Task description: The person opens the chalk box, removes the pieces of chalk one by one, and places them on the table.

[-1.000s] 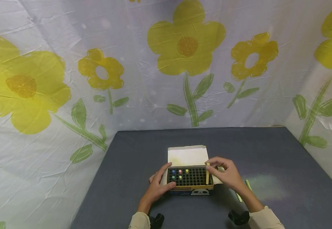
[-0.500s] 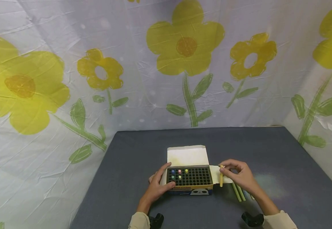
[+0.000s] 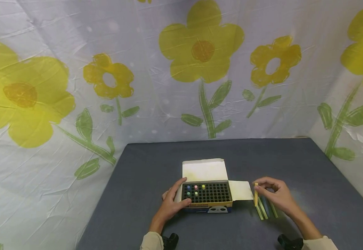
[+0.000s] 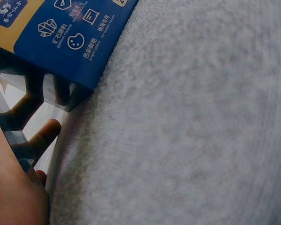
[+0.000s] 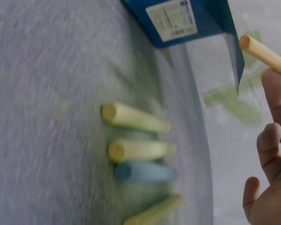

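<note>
An opened chalk box (image 3: 197,210), blue and yellow, stands on the table with its white lid folded back. Its dark insert of round holes (image 3: 212,192) carries several coloured chalk ends at the left. My left hand (image 3: 172,203) grips the box's left end, thumb at the front edge and fingers toward the back corner. To the right of the box, my right hand (image 3: 276,193) pinches a yellow-orange chalk stick (image 3: 256,195) upright between thumb and fingertips. In the right wrist view that chalk (image 5: 264,54) sticks out past the fingers, near the box's side flap (image 5: 236,61).
Under and beside my right hand lie several chalk sticks on the grey table (image 3: 150,163): yellow-green ones (image 5: 136,118) and a blue one (image 5: 145,172). The white side flap (image 3: 241,190) juts toward them. A flower-printed curtain (image 3: 156,114) rises behind the table.
My right hand has moved rightward with the yellow-orange chalk, from over the box's right end to above the loose sticks. The left hand stays at the box.
</note>
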`<state>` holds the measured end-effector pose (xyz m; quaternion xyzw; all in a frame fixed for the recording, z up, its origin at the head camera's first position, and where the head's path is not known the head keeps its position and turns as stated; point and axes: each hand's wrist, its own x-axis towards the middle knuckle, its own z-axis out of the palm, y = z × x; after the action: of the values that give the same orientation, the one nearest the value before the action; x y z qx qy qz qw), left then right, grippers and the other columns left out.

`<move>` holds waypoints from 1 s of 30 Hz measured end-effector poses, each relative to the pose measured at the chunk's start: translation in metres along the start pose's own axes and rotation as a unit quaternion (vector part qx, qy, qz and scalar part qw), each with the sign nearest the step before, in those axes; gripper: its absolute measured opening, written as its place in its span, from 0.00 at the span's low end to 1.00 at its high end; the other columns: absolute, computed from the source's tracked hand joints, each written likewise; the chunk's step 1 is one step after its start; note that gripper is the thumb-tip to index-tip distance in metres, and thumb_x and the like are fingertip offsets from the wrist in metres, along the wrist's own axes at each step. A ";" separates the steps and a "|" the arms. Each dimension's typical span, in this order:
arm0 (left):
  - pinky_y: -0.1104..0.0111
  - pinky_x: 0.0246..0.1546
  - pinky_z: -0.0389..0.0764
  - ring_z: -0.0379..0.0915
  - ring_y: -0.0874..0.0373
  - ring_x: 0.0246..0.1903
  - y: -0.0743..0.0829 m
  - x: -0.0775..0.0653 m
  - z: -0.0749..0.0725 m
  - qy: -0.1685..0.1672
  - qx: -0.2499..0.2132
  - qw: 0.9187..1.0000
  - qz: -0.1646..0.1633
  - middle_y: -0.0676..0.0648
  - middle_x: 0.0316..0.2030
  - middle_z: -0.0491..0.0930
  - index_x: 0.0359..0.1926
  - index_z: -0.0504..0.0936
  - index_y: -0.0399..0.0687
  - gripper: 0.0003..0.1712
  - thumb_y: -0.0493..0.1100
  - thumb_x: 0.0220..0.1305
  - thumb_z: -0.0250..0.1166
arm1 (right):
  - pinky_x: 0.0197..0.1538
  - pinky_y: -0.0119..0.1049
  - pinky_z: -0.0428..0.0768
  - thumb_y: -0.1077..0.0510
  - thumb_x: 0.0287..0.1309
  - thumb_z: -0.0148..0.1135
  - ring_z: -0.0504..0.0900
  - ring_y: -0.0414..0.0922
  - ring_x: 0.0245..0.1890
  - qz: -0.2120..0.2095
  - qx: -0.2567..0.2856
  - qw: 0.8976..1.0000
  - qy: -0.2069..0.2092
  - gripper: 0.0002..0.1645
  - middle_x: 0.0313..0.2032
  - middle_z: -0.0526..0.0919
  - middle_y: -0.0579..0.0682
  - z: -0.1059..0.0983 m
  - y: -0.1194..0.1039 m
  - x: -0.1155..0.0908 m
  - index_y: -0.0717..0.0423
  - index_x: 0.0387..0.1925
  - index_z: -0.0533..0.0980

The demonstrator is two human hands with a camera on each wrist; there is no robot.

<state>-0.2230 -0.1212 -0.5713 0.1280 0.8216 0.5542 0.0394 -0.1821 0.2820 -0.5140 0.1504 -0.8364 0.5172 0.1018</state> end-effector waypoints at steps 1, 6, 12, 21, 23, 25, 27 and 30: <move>0.34 0.59 0.56 0.41 0.38 0.70 0.000 0.000 0.000 0.000 0.000 1.000 0.001 0.52 0.73 0.66 0.72 0.66 0.84 0.43 0.54 0.58 0.75 | 0.41 0.35 0.80 0.64 0.68 0.63 0.85 0.35 0.37 0.007 -0.005 1.000 0.000 0.09 0.33 0.90 0.47 -0.002 0.001 -0.001 0.61 0.48 0.83; 0.34 0.60 0.56 0.41 0.38 0.71 -0.001 -0.001 -0.001 -0.003 -0.001 1.000 0.002 0.51 0.74 0.65 0.73 0.65 0.82 0.44 0.55 0.59 0.74 | 0.43 0.36 0.79 0.62 0.69 0.62 0.83 0.34 0.38 0.032 -0.033 0.999 0.002 0.11 0.33 0.89 0.46 -0.012 0.007 -0.006 0.60 0.49 0.83; 0.35 0.58 0.59 0.41 0.37 0.70 -0.001 0.000 -0.002 -0.007 0.002 1.000 0.008 0.47 0.75 0.63 0.74 0.64 0.78 0.44 0.54 0.60 0.74 | 0.44 0.38 0.77 0.57 0.71 0.62 0.81 0.31 0.40 0.073 -0.063 0.995 0.007 0.15 0.36 0.88 0.42 -0.023 0.016 -0.009 0.61 0.52 0.82; 0.34 0.61 0.57 0.40 0.38 0.72 0.000 0.000 0.000 -0.005 -0.004 1.000 0.001 0.48 0.75 0.63 0.73 0.65 0.82 0.44 0.55 0.58 0.74 | 0.42 0.37 0.78 0.51 0.72 0.62 0.80 0.28 0.40 0.130 -0.093 0.987 -0.020 0.17 0.47 0.88 0.53 -0.040 0.034 -0.015 0.56 0.53 0.83; 0.33 0.61 0.57 0.40 0.38 0.73 0.001 0.000 0.000 -0.005 -0.006 1.000 0.003 0.49 0.75 0.63 0.73 0.65 0.82 0.44 0.55 0.58 0.75 | 0.42 0.38 0.79 0.51 0.72 0.61 0.81 0.28 0.39 0.140 -0.093 0.985 -0.032 0.18 0.48 0.88 0.55 -0.044 0.036 -0.017 0.57 0.54 0.83; 0.33 0.61 0.57 0.41 0.38 0.73 0.002 -0.001 0.000 -0.005 -0.007 1.000 0.004 0.50 0.75 0.63 0.73 0.65 0.82 0.44 0.54 0.58 0.75 | 0.41 0.38 0.79 0.50 0.72 0.60 0.82 0.30 0.38 0.153 -0.088 0.983 -0.044 0.19 0.48 0.88 0.56 -0.047 0.039 -0.019 0.58 0.55 0.82; 0.33 0.61 0.57 0.41 0.39 0.73 0.002 0.000 0.000 -0.004 -0.006 1.000 0.004 0.50 0.75 0.64 0.73 0.65 0.82 0.44 0.55 0.58 0.75 | 0.41 0.38 0.79 0.50 0.73 0.60 0.83 0.31 0.37 0.166 -0.081 0.981 -0.057 0.20 0.48 0.88 0.57 -0.049 0.042 -0.020 0.60 0.55 0.82; 0.34 0.61 0.56 0.42 0.39 0.72 0.001 0.000 -0.001 -0.005 -0.004 1.000 0.004 0.50 0.75 0.64 0.73 0.65 0.81 0.44 0.55 0.58 0.74 | 0.41 0.37 0.80 0.50 0.73 0.60 0.84 0.33 0.37 0.181 -0.070 0.978 -0.075 0.21 0.48 0.88 0.58 -0.051 0.046 -0.023 0.61 0.56 0.81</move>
<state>-0.2228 -0.1213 -0.5699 0.1338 0.8188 0.5568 0.0417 -0.1759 0.3506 -0.5368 0.0269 -0.8892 0.4545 -0.0460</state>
